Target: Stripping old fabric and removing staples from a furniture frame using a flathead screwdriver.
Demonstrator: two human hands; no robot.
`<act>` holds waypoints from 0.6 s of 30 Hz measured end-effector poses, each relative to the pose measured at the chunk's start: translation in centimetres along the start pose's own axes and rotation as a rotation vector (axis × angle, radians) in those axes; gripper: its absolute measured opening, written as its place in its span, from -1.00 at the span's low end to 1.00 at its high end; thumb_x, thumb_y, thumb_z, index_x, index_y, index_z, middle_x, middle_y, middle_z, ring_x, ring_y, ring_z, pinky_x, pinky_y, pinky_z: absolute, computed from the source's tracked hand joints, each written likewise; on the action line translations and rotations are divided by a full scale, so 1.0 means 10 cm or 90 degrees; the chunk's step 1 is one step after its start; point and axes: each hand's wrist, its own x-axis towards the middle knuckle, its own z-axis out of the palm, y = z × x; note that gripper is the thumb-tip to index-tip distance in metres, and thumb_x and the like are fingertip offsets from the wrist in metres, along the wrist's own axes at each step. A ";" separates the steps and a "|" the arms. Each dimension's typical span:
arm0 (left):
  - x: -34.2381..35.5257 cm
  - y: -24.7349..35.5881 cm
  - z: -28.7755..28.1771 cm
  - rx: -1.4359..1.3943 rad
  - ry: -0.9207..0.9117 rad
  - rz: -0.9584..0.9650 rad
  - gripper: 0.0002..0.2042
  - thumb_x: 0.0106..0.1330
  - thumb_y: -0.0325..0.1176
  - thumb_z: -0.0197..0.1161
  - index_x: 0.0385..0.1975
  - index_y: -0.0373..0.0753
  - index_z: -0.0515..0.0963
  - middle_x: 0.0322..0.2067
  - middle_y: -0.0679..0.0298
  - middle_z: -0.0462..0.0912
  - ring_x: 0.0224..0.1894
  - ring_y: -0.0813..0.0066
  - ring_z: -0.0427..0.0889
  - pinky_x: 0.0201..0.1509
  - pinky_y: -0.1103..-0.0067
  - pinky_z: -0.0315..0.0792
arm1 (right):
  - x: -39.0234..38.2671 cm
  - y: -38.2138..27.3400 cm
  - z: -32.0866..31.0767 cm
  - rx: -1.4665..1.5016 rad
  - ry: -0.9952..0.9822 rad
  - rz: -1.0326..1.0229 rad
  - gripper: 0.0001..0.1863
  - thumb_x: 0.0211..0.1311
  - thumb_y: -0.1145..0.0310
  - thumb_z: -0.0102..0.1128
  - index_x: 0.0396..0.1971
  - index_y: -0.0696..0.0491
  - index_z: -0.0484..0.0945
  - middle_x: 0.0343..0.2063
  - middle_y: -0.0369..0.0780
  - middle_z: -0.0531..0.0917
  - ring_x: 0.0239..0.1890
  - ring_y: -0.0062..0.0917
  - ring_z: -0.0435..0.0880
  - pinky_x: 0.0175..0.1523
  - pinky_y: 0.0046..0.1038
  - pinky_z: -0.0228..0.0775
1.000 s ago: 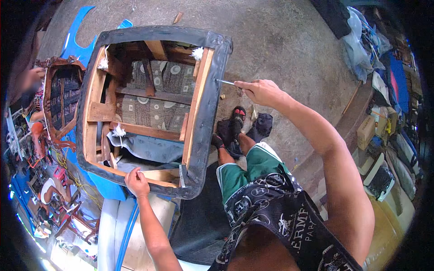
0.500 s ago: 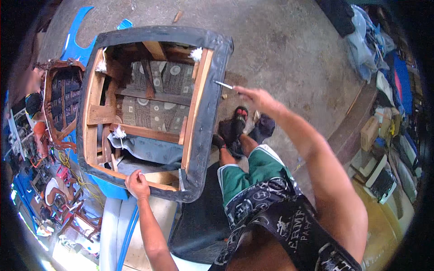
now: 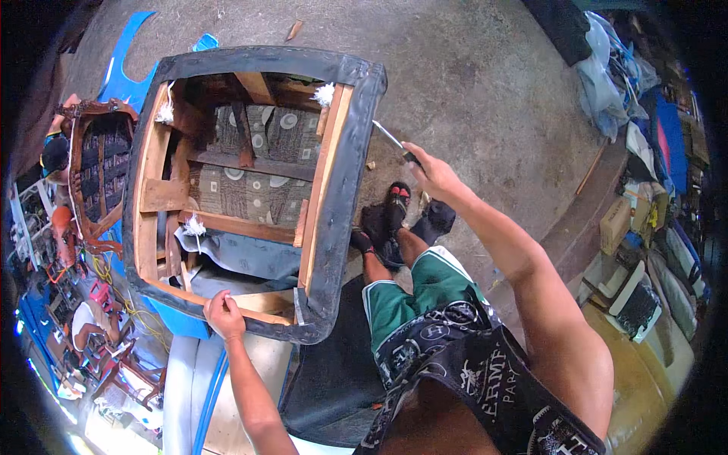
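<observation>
A boxy wooden seat frame (image 3: 341, 189) fills the space in front of the person, left of the legs, its rim wrapped in scuffed black covering. Inside the pale and brown slats show grey-brown patterned fabric (image 3: 292, 189) and white tufts (image 3: 324, 94). The left hand (image 3: 225, 315) curls over the near edge; the right hand (image 3: 436, 171) grips a slim metal-shafted tool (image 3: 391, 137), tip just beside the right rim. White lettering and emblems mark the person's dark top (image 3: 462, 379).
</observation>
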 end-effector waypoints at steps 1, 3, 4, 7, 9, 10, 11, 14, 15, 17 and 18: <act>0.00 0.03 0.01 -0.004 0.001 0.002 -0.86 0.25 -0.40 0.21 -0.30 -0.19 0.70 -0.45 0.21 0.62 -0.27 0.21 0.53 -0.06 0.34 0.41 | 0.05 -0.05 -0.13 -0.069 -0.012 -0.014 -0.48 0.44 0.20 0.01 0.38 -0.27 0.28 -0.04 0.02 0.64 -0.01 -0.01 0.64 0.06 -0.09 0.50; 0.02 0.04 0.02 0.006 0.005 0.001 -0.86 0.24 -0.39 0.20 -0.31 -0.19 0.69 -0.46 0.21 0.63 -0.28 0.20 0.53 -0.06 0.33 0.39 | 0.18 -0.15 -0.27 -0.184 -0.017 -0.065 -0.46 0.42 0.20 0.01 0.39 -0.32 0.28 -0.18 -0.03 0.68 -0.11 -0.06 0.68 -0.03 -0.08 0.54; 0.01 0.04 0.02 0.004 0.007 0.003 -0.86 0.24 -0.39 0.20 -0.31 -0.19 0.69 -0.46 0.21 0.63 -0.28 0.20 0.53 -0.06 0.33 0.39 | 0.23 -0.19 -0.31 -0.186 -0.014 -0.066 -0.46 0.42 0.20 0.01 0.39 -0.32 0.28 -0.18 -0.03 0.68 -0.11 -0.06 0.68 -0.03 -0.08 0.54; 0.01 0.03 0.02 0.001 0.001 0.006 -0.85 0.25 -0.37 0.18 -0.32 -0.19 0.69 -0.46 0.20 0.63 -0.28 0.19 0.52 -0.04 0.33 0.38 | 0.31 -0.28 -0.39 -0.231 -0.048 -0.039 -0.47 0.42 0.19 0.01 0.38 -0.32 0.30 -0.20 -0.03 0.70 -0.13 -0.05 0.69 -0.03 -0.09 0.55; 0.01 0.01 0.02 0.006 0.002 0.011 -0.85 0.25 -0.37 0.17 -0.33 -0.18 0.69 -0.47 0.20 0.62 -0.28 0.19 0.53 -0.04 0.32 0.38 | 0.32 -0.33 -0.42 -0.239 -0.053 -0.031 -0.49 0.41 0.20 0.02 0.35 -0.31 0.36 -0.22 -0.05 0.71 -0.15 -0.07 0.70 -0.05 -0.10 0.56; 0.01 0.01 0.02 0.006 0.003 0.010 -0.85 0.25 -0.37 0.17 -0.33 -0.18 0.69 -0.47 0.20 0.62 -0.28 0.19 0.53 -0.04 0.32 0.38 | 0.32 -0.34 -0.43 -0.239 -0.053 -0.032 -0.49 0.41 0.20 0.02 0.35 -0.31 0.36 -0.22 -0.05 0.71 -0.15 -0.07 0.70 -0.05 -0.10 0.56; 0.01 0.01 0.03 0.006 0.003 0.010 -0.85 0.24 -0.37 0.17 -0.33 -0.18 0.69 -0.47 0.20 0.62 -0.28 0.19 0.53 -0.04 0.32 0.38 | 0.32 -0.35 -0.44 -0.241 -0.050 -0.035 -0.50 0.40 0.21 0.03 0.34 -0.30 0.38 -0.22 -0.06 0.71 -0.15 -0.08 0.70 -0.06 -0.10 0.56; 0.01 0.01 0.04 0.001 0.013 0.012 -0.85 0.24 -0.39 0.17 -0.32 -0.18 0.69 -0.47 0.20 0.62 -0.28 0.18 0.53 -0.04 0.32 0.38 | 0.33 -0.38 -0.49 -0.253 -0.046 -0.040 -0.51 0.38 0.22 0.03 0.31 -0.30 0.41 -0.23 -0.08 0.73 -0.18 -0.11 0.71 -0.08 -0.09 0.57; 0.01 0.01 0.04 -0.004 0.024 0.014 -0.85 0.24 -0.40 0.18 -0.32 -0.19 0.69 -0.47 0.20 0.62 -0.28 0.18 0.53 -0.04 0.32 0.38 | 0.34 -0.38 -0.50 -0.263 -0.043 -0.044 -0.51 0.38 0.23 0.04 0.30 -0.30 0.42 -0.25 -0.08 0.73 -0.19 -0.12 0.72 -0.09 -0.09 0.57; 0.01 -0.01 0.04 -0.007 0.017 0.015 -0.86 0.24 -0.40 0.18 -0.32 -0.19 0.69 -0.47 0.20 0.62 -0.28 0.18 0.53 -0.05 0.32 0.38 | 0.34 -0.37 -0.50 -0.265 -0.036 -0.058 -0.51 0.37 0.24 0.04 0.30 -0.30 0.43 -0.25 -0.09 0.74 -0.21 -0.12 0.72 -0.10 -0.10 0.58; 0.01 -0.02 0.04 -0.009 0.011 0.016 -0.86 0.24 -0.40 0.19 -0.32 -0.18 0.69 -0.47 0.20 0.63 -0.28 0.18 0.52 -0.05 0.32 0.38 | 0.35 -0.36 -0.50 -0.266 -0.029 -0.073 -0.50 0.36 0.24 0.04 0.30 -0.31 0.43 -0.26 -0.10 0.74 -0.22 -0.12 0.73 -0.11 -0.10 0.58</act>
